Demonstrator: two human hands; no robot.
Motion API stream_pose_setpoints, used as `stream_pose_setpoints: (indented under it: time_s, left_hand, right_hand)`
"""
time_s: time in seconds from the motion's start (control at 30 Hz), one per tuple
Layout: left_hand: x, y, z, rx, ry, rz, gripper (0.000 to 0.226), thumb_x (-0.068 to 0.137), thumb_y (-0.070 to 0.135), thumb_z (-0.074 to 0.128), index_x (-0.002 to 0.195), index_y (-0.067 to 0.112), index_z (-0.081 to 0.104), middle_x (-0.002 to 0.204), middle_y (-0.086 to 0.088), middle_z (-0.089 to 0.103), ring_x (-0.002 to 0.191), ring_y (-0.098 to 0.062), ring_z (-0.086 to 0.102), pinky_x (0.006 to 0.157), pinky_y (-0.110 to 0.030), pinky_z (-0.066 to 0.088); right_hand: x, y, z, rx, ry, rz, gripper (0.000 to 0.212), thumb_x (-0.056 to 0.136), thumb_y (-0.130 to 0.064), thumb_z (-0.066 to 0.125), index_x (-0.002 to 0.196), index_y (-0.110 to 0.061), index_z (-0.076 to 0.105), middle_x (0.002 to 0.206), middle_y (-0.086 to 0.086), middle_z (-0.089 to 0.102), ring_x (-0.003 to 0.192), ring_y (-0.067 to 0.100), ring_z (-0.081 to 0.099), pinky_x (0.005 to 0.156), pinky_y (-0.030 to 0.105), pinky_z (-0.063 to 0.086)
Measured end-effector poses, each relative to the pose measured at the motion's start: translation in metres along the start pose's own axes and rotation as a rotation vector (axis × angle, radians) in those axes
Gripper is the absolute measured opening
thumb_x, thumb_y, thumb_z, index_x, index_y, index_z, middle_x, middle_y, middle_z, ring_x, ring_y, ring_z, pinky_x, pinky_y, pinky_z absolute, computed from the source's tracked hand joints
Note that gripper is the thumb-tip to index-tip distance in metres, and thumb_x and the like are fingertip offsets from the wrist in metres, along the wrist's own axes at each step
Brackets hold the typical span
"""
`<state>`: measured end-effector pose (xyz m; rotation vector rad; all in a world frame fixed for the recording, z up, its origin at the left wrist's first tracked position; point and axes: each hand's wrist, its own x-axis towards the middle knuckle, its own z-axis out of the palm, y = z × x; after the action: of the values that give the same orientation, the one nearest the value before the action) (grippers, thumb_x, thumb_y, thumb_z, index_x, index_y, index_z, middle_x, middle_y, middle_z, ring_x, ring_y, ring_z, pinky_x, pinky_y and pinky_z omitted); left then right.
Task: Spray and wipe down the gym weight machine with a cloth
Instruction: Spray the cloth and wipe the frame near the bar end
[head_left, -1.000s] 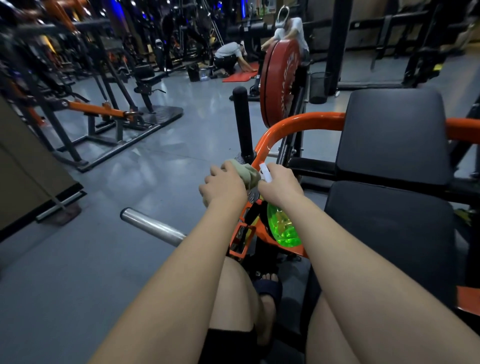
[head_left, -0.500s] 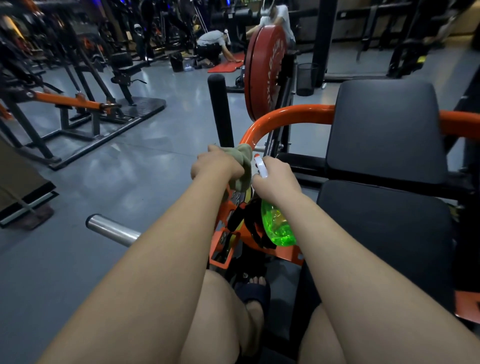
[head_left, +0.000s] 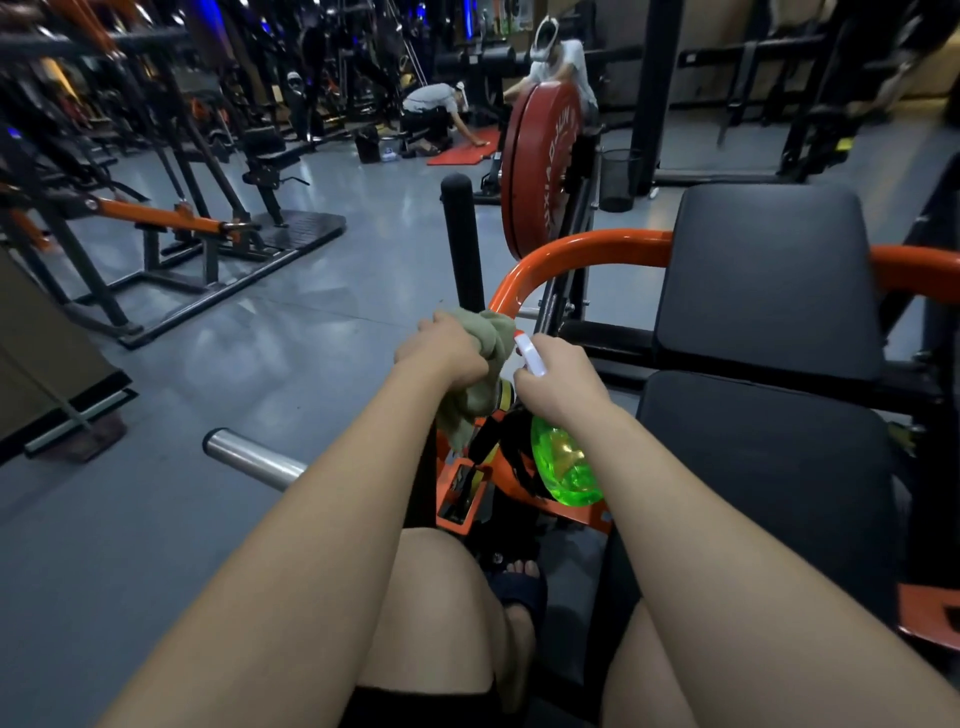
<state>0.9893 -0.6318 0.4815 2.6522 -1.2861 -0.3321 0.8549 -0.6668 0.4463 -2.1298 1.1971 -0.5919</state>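
My left hand (head_left: 441, 351) grips a bunched olive-green cloth (head_left: 485, 364) against the lower end of the weight machine's curved orange bar (head_left: 571, 249). Part of the cloth hangs below my fist. Just right of it, my right hand (head_left: 558, 382) holds a spray bottle by its white head (head_left: 530, 353). The bottle's bright green body (head_left: 566, 467) hangs under my wrist. The nozzle sits close to the cloth. The machine's black back pad (head_left: 769, 275) and seat pad (head_left: 763, 467) lie to the right.
A red weight plate (head_left: 540, 166) is mounted behind the orange bar, beside a black upright post (head_left: 460, 244). A chrome sleeve (head_left: 249, 457) juts out low left. Other machines (head_left: 171, 223) stand on the grey floor. Two people work at the far back.
The cloth in my left hand has slid a little up the orange bar, and more of it now hangs loose. My right hand with the bottle stays alongside.
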Motion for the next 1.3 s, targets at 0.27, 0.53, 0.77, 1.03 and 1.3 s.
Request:
stream_pose_setpoints:
  time_s: [0.27, 0.53, 0.77, 1.03, 1.3]
  left_hand:
    - [-0.026, -0.031, -0.008, 0.108, -0.181, 0.025, 0.097, 0.086, 0.038, 0.068, 0.154, -0.001, 0.012, 0.152, -0.019, 0.028, 0.135, -0.037, 0.044, 0.107, -0.045, 0.046]
    - [-0.023, -0.010, -0.033, 0.026, -0.426, 0.037, 0.041, 0.087, 0.061, 0.065, 0.110, 0.028, 0.065, 0.113, 0.001, 0.063, 0.106, -0.017, 0.060, 0.092, -0.031, 0.049]
    - [0.001, 0.019, -0.025, -0.135, -0.260, 0.047, 0.021, 0.094, 0.001, 0.047, 0.084, 0.015, 0.057, 0.088, -0.010, 0.055, 0.083, -0.028, 0.059, 0.072, -0.034, 0.051]
    - [0.022, 0.024, -0.031, -0.246, -0.460, -0.185, 0.040, 0.086, 0.025, 0.068, 0.117, -0.001, 0.061, 0.103, -0.023, 0.068, 0.089, -0.039, 0.069, 0.092, -0.047, 0.057]
    - [0.015, 0.013, -0.017, -0.221, -0.232, -0.055, 0.026, 0.093, 0.024, 0.057, 0.114, 0.008, 0.060, 0.096, -0.013, 0.062, 0.082, -0.027, 0.064, 0.070, -0.037, 0.052]
  right_hand:
    - [-0.009, -0.010, 0.003, 0.007, -0.034, 0.062, 0.017, 0.093, -0.014, 0.050, 0.077, -0.019, 0.045, 0.083, 0.002, 0.054, 0.075, 0.026, 0.053, 0.059, 0.033, 0.039]
    - [0.003, -0.012, 0.009, 0.048, 0.013, 0.141, 0.013, 0.090, -0.015, 0.048, 0.099, -0.015, 0.057, 0.099, 0.008, 0.061, 0.089, 0.032, 0.059, 0.068, 0.035, 0.045]
    - [0.015, -0.002, 0.007, 0.036, 0.028, 0.158, 0.010, 0.092, -0.012, 0.046, 0.082, -0.014, 0.048, 0.082, 0.003, 0.053, 0.070, 0.022, 0.051, 0.057, 0.030, 0.035]
    - [0.023, 0.008, 0.006, 0.094, 0.046, 0.147, 0.009, 0.094, -0.011, 0.046, 0.096, -0.017, 0.052, 0.081, -0.001, 0.049, 0.070, 0.019, 0.049, 0.056, 0.030, 0.034]
    - [0.014, 0.003, 0.006, 0.022, 0.064, 0.161, 0.012, 0.094, -0.014, 0.045, 0.104, -0.018, 0.051, 0.098, 0.006, 0.056, 0.088, 0.032, 0.052, 0.068, 0.034, 0.038]
